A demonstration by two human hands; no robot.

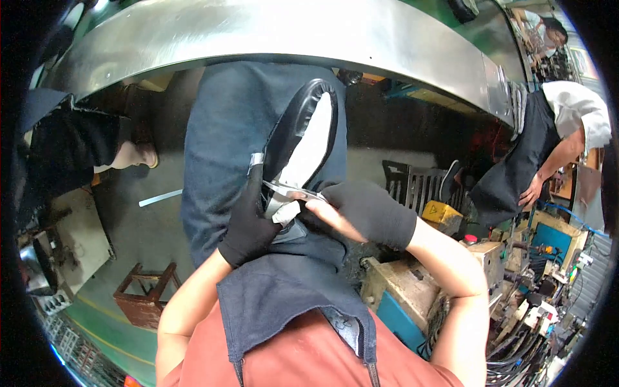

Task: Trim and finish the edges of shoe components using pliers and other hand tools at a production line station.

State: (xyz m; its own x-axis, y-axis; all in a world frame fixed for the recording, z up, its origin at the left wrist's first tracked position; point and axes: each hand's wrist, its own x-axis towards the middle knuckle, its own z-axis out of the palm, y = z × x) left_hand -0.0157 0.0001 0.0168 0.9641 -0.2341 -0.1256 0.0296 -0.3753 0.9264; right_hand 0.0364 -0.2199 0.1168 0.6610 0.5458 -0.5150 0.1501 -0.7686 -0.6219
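A black shoe upper (278, 143) lies sole side up over my lap, its toe pointing away. A white insole (309, 151) fills its underside, and black edging folds in around the toe. My left hand (251, 216), in a black glove with grey tape at one fingertip, is closed on the heel end from the left. My right hand (361, 209), in a black glove with bare fingertips, grips a slim metal tool like a pair of scissors (282, 189). Its tip crosses the heel area beside a crumpled white piece (287, 213). My left fingers partly hide the heel.
A shiny metal bench edge (271, 32) curves across ahead of my knees. At the right stands a co-worker in a dark apron (516, 168), near a yellow box (442, 214) and machinery. A brown wooden stool (147, 297) is at lower left. Another person's foot (138, 155) shows at left.
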